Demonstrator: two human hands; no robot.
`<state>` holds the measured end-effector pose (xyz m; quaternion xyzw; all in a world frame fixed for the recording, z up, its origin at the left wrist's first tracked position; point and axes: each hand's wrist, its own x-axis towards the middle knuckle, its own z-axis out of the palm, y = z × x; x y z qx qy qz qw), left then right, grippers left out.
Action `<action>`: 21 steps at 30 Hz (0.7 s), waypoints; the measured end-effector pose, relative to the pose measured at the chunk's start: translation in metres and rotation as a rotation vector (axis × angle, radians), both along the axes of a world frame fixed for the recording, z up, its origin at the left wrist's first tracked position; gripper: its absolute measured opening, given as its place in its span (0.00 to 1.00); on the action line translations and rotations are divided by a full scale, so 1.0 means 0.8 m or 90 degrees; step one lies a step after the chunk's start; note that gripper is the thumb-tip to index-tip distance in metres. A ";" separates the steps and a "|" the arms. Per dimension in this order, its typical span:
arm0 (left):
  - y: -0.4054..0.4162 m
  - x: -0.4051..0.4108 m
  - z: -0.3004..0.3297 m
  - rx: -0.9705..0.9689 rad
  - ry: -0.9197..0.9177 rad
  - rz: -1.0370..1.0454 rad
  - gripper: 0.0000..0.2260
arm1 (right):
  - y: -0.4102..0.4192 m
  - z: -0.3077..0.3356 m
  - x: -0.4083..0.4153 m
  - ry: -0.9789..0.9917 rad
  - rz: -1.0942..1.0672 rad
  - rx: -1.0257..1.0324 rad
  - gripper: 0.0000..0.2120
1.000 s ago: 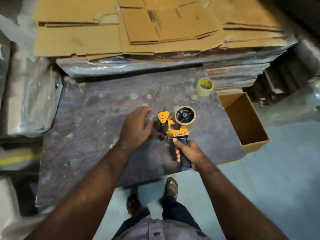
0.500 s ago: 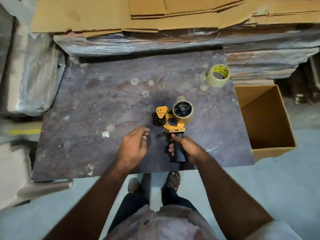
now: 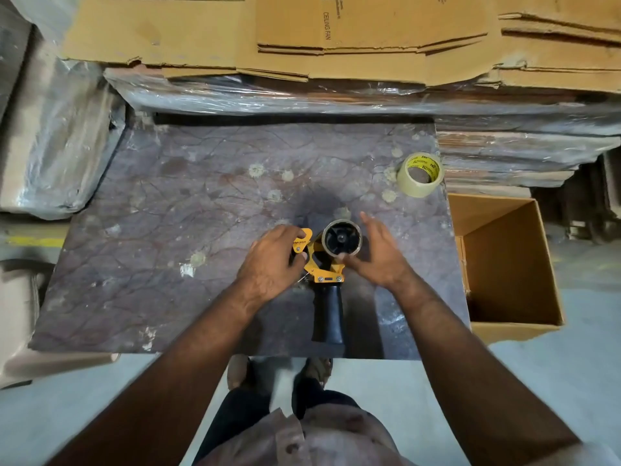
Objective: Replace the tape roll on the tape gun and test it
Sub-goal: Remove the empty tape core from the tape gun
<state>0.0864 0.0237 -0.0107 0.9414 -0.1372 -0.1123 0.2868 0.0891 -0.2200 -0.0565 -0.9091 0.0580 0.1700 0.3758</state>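
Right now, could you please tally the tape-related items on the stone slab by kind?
Tape gun: 1
Spent core on the gun's spool: 1
Fresh tape roll, lying loose near the slab's far right corner: 1
Total: 3

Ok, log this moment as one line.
phase: removing spent core | left hand: gripping tape gun front | right hand: open beside spent core | new tape roll: untouched, table

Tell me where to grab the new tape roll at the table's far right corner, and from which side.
Grip the new tape roll by its outer rim, coming from above: it lies flat with the hole facing up and nothing touching it, so fingers can span the rim or hook into the core.
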 end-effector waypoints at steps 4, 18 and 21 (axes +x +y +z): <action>-0.021 0.028 -0.004 0.091 0.025 -0.043 0.21 | 0.024 -0.007 0.025 0.034 0.088 -0.078 0.52; -0.090 0.136 -0.063 0.249 0.277 -0.121 0.16 | 0.015 -0.015 0.041 0.185 -0.326 0.113 0.14; -0.092 0.132 -0.061 0.247 0.254 -0.086 0.16 | 0.029 -0.012 0.048 0.193 -0.362 0.073 0.17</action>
